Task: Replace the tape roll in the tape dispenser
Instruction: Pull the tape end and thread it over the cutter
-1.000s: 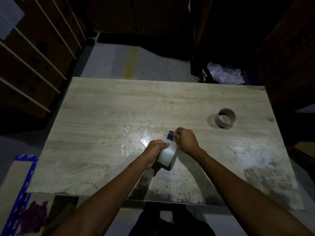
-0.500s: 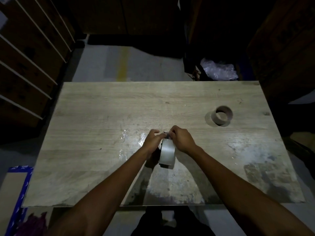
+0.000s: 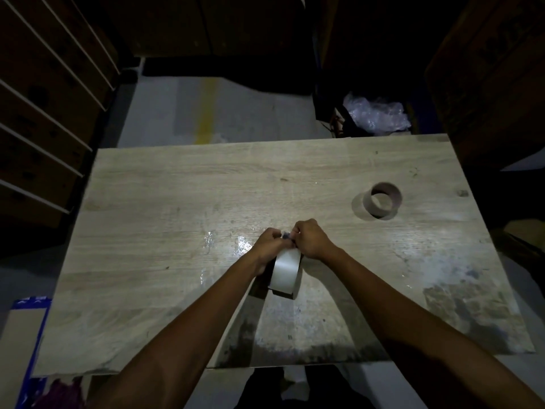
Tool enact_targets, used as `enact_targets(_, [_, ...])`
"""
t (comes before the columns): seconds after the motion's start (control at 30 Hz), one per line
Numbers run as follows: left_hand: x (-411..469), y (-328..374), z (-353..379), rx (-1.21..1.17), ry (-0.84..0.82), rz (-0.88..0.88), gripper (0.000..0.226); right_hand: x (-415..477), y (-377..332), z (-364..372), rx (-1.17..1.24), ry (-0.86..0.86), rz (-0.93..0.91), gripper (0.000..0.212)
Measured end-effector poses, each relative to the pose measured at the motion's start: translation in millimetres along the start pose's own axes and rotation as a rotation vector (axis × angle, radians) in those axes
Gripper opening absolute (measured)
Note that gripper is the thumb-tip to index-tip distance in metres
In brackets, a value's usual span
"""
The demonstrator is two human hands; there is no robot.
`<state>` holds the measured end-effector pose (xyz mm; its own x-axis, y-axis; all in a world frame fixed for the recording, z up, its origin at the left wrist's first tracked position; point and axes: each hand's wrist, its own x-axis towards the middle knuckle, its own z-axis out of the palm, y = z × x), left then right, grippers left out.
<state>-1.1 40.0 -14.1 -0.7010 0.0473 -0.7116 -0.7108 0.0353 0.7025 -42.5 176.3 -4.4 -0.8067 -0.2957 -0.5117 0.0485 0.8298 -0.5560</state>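
Note:
A pale tape roll (image 3: pixel 286 273) stands on edge at the middle of the wooden table (image 3: pixel 165 202), mounted on a small dark dispenser (image 3: pixel 285 235) that is mostly hidden by my fingers. My left hand (image 3: pixel 269 246) grips the roll's left side and the dispenser's top. My right hand (image 3: pixel 311 239) pinches the dispenser from the right, its fingers closed at the roll's far end. An empty brown cardboard core (image 3: pixel 383 200) lies apart at the table's right rear.
Shiny tape scraps (image 3: pixel 210 240) stick to the table left of my hands. A crumpled plastic bag (image 3: pixel 376 113) sits behind the table. Dark slatted panels (image 3: pixel 44 113) stand at left, cardboard boxes (image 3: pixel 486 69) at right. A blue-edged board (image 3: pixel 26 335) lies on the floor.
The roll has turned from slanted to standing end-on toward me. Both hands have drawn together at its far end over the dispenser.

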Motion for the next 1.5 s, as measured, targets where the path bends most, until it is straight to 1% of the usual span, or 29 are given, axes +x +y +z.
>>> enact_targets(0.07, [0.9, -0.6, 0.8, 0.006, 0.007, -0.001, 0.019, 0.2, -1.3, -2.4, 0.119, 0.004, 0.027, 0.023])
enact_targets(0.17, [2.5, -2.9, 1.2, 0.014, 0.029, -0.02, 0.026, -4.9, 1.9, -6.6, 0.274, 0.046, 0.031, 0.016])
enact_targets(0.3, [5.3, -0.9, 2.4, -0.158, 0.084, -0.071, 0.021, -10.5, 12.9, -5.0, 0.342, 0.065, 0.014, 0.022])
enact_targets(0.37, [5.5, -1.1, 4.2, -0.199, 0.13, -0.088, 0.02, -15.0, 15.3, -4.6, 0.336, 0.081, -0.014, 0.021])
enact_targets(0.43, [6.3, -2.6, 5.1, -0.2, 0.162, -0.083, 0.021, -20.2, 13.5, -5.0, 0.299, 0.107, -0.051, 0.023])
enact_targets(0.47, [6.1, -3.0, 5.2, -0.186, 0.176, -0.069, 0.019, -22.7, 11.3, -6.1, 0.273, 0.124, -0.076, 0.028])
enact_targets(0.53, [5.1, -4.2, 3.9, -0.16, 0.185, -0.013, 0.018, -26.6, 6.7, -7.5, 0.212, 0.156, -0.128, 0.038])
enact_targets(0.57, [3.2, -3.6, 4.1, -0.148, 0.176, 0.013, 0.018, -28.2, 4.7, -8.0, 0.181, 0.165, -0.15, 0.038])
enact_targets(0.63, [-0.8, -3.4, 3.9, -0.173, 0.156, 0.062, 0.02, -31.9, -1.2, -10.6, 0.12, 0.163, -0.183, 0.031])
enact_targets(0.7, [-5.0, -3.2, 3.6, -0.246, 0.117, 0.077, 0.023, -35.7, -7.6, -14.6, 0.04, 0.15, -0.218, 0.021])
enact_targets(0.77, [-8.3, -2.0, 1.3, -0.294, 0.069, 0.109, 0.023, -37.7, -13.4, -18.9, -0.037, 0.149, -0.244, 0.018])
enact_targets(0.9, [-19.2, 7.7, -7.3, -0.266, 0.006, 0.212, 0.016, -44.4, -29.6, -26.1, -0.2, 0.173, -0.312, 0.012])
enact_targets(1.0, [-29.3, 19.2, -14.3, -0.268, -0.02, 0.28, 0.019, -49.0, -46.1, -34.9, -0.301, 0.246, -0.392, 0.011])
enact_targets(1.1, [-38.4, 33.2, -20.1, -0.307, -0.047, 0.347, 0.023, -56.4, -66.3, -45.5, -0.325, 0.346, -0.44, 0.005])
enact_targets(1.2, [-48.9, 45.2, -28.2, -0.327, -0.047, 0.409, 0.026, -63.3, -84.1, -52.9, -0.346, 0.428, -0.466, 0.006])
enact_targets(1.27, [-56.4, 49.9, -31.6, -0.308, -0.057, 0.443, 0.029, -67.1, -94.2, -59.5, -0.361, 0.47, -0.466, 0.012])
enact_targets(1.33, [-63.8, 51.9, -34.8, -0.319, -0.073, 0.452, 0.032, -70.0, -104.8, -67.0, -0.368, 0.464, -0.44, 0.015])
enact_targets(1.5, [-75.7, 54.1, -41.4, -0.352, -0.076, 0.464, 0.033, -75.0, -128.5, -75.6, -0.407, 0.425, -0.368, 0.014])
